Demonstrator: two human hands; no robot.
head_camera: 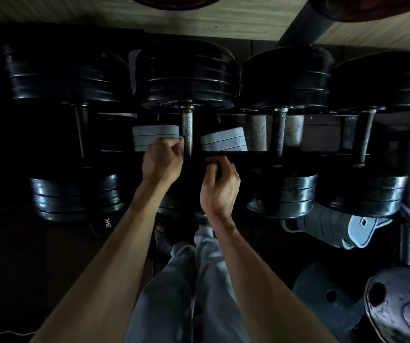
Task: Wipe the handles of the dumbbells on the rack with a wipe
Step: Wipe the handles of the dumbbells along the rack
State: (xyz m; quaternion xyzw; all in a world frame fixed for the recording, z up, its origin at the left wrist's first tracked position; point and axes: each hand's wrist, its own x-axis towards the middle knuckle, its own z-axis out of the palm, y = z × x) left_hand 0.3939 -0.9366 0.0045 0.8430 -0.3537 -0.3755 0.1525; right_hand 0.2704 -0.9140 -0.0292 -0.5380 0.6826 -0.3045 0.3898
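While both hands sit low on the middle dumbbell's handle (187, 131), no wipe shows. The left hand (162, 162) has its fingers curled by the bar; whether they grip it or a wipe, I cannot tell. The right hand (220, 186) is loosely curled, apparently holding nothing. Bare fingers could rub the rusty bar, leaving it unwiped. Grey plates (155, 137) just beside the bar crowd the stroke, black weights (186, 75) cap it, and neighbouring dumbbells (279, 134) lie on the rack (327, 117).
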